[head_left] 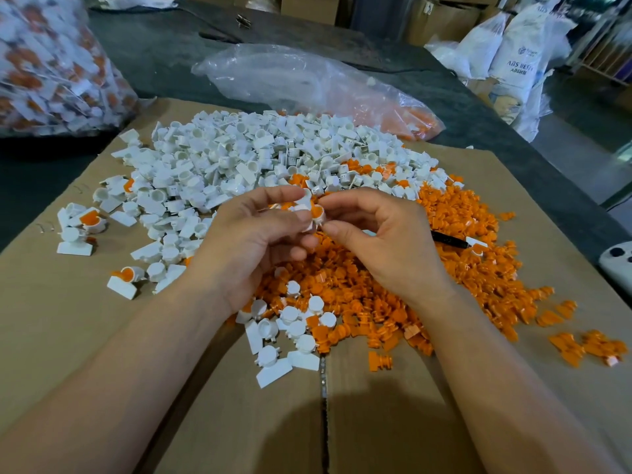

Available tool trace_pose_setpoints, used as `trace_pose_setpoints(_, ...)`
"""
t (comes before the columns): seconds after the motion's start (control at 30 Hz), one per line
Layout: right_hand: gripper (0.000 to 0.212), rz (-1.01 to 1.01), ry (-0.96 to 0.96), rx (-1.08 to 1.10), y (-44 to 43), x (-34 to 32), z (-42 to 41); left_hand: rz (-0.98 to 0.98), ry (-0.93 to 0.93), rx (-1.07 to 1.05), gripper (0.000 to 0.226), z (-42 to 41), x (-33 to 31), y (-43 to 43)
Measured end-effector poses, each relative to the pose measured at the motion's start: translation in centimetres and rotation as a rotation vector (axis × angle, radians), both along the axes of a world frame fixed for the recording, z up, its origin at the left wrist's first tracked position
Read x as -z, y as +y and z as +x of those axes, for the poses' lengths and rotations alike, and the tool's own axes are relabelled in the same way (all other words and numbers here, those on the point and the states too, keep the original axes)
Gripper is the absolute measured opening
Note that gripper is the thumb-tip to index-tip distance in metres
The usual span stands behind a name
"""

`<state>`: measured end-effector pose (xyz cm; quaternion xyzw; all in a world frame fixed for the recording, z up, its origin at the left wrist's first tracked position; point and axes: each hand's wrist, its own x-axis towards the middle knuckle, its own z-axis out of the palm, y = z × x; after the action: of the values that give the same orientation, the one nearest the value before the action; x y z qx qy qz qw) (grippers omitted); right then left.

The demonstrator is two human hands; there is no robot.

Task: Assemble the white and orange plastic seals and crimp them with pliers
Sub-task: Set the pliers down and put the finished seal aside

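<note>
**A:** Right, both hands are up over the middle of the cardboard sheet (68, 319), and they meet on a single seal (313, 212).

**B:** Yes, it's a white cup with orange showing inside it. The left hand (253, 241) has its fingers curled round it from the left side.

**A:** And the right hand (383, 241) pinches the same seal between thumb and forefinger, with its other fingers loosely bent.

**B:** The seal is held in the air, above the line where the two heaps meet.

**A:** The loose white seal bodies (239, 155) are spread across the far half of the cardboard. The orange inserts (444, 268) run down toward its right edge.

**B:** A few assembled seals (90, 218) lie apart near the left edge.

**A:** There's a thin black tool (448, 239) lying on the orange heap just right of the right hand. I can't tell what it is.

**B:** On the dark table (171, 56) beyond, a clear bag (307, 80) lies slumped with orange pieces inside. A full bag of white and orange seals (44, 70) sits at the far left corner.
</note>
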<state>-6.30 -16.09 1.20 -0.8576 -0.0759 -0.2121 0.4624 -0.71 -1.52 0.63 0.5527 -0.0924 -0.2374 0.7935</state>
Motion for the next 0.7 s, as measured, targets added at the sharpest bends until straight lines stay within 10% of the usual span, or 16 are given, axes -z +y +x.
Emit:
trace_pose_setpoints(0.3,0.030,0.063,0.014,0.091,-0.7,-0.2,0.1,-0.630,0.361,-0.376,0.009,1.6,-0.8,1.4)
trace_pose_setpoints(0.7,0.028,0.011,0.028,0.158,-1.2,-0.1,0.3,-0.692,0.411,-0.836,0.024,1.9,-0.5,2.7)
